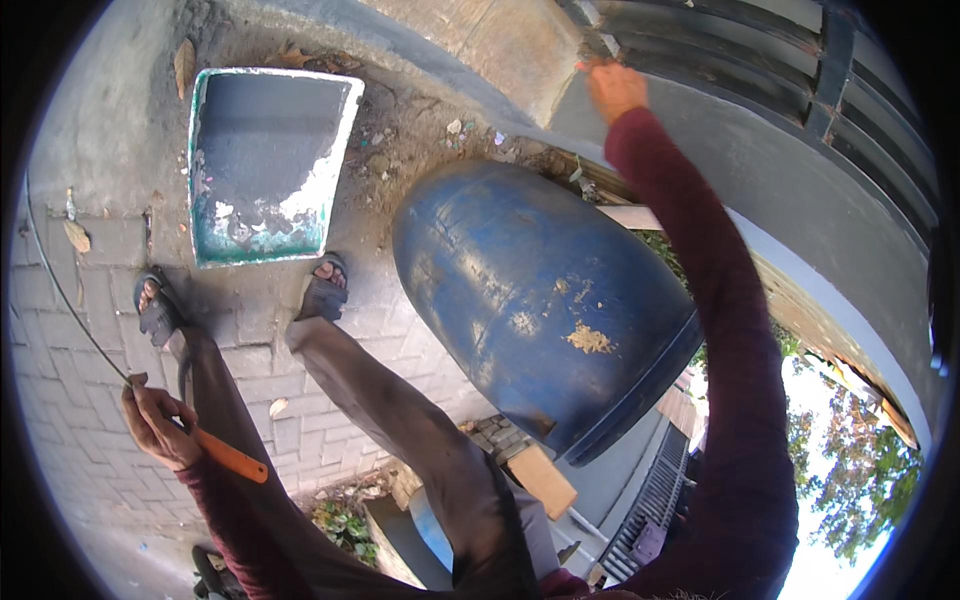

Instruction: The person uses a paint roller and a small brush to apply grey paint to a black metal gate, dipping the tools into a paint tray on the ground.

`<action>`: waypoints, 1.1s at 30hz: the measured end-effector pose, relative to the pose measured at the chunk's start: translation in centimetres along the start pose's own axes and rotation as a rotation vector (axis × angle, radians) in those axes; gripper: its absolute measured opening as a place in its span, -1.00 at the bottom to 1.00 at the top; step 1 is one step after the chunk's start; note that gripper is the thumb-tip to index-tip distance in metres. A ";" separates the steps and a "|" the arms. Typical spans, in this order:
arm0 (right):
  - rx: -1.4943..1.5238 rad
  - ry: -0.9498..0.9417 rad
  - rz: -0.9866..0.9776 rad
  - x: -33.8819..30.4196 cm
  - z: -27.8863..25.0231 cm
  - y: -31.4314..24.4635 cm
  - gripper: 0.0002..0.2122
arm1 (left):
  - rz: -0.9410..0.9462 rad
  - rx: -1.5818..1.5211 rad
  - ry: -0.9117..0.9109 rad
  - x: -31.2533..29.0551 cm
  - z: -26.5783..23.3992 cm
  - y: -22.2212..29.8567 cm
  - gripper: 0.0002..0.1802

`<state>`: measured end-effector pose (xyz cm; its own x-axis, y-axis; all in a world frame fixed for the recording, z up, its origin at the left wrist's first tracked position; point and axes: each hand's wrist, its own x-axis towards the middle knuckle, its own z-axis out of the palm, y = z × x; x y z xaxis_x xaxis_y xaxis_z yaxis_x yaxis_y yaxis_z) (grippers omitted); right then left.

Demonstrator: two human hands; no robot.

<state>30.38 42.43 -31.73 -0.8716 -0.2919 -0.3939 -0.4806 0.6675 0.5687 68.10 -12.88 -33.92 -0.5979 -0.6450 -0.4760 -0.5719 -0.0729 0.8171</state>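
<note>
My left hand point(158, 424) is closed round a tool at the lower left. Its flat orange handle point(232, 457) sticks out below the palm, and a long, thin dark strip point(75, 315) curves up and away beyond the fingers. My right arm reaches far forward, and my right hand point(617, 90) is at the grey wall by the foot of the dark metal railing point(720, 55). Its fingers are bent; what they grip, if anything, is too small to make out. Ahead of my feet lies a green tub point(345, 130) with a white-crusted rim, holding smooth grey paste point(265, 120).
A large blue plastic barrel point(510, 270) lies on its side right of my legs. My sandalled feet stand on grey paving point(75, 360) in front of the tub. A low grey wall point(690, 130) runs along the right; a wooden block point(540, 482) is near my knee.
</note>
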 end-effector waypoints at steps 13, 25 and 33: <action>0.050 0.111 0.107 -3.1 -5.1 3.4 -0.82 | 0.047 -0.018 0.008 0.2 -0.4 0.3 -0.66; 0.156 0.159 0.186 -2.5 -4.2 2.9 -0.82 | -0.013 -0.046 -0.048 0.7 -0.4 0.6 -0.64; 0.290 0.050 0.077 -5.4 -6.6 1.3 -0.76 | -0.076 -0.040 -0.084 1.5 -0.4 1.0 -0.63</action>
<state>33.77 40.34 -24.08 -0.9114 -0.2616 -0.3178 -0.3717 0.8546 0.3626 66.91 -14.20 -33.68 -0.5998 -0.5707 -0.5609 -0.5952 -0.1503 0.7894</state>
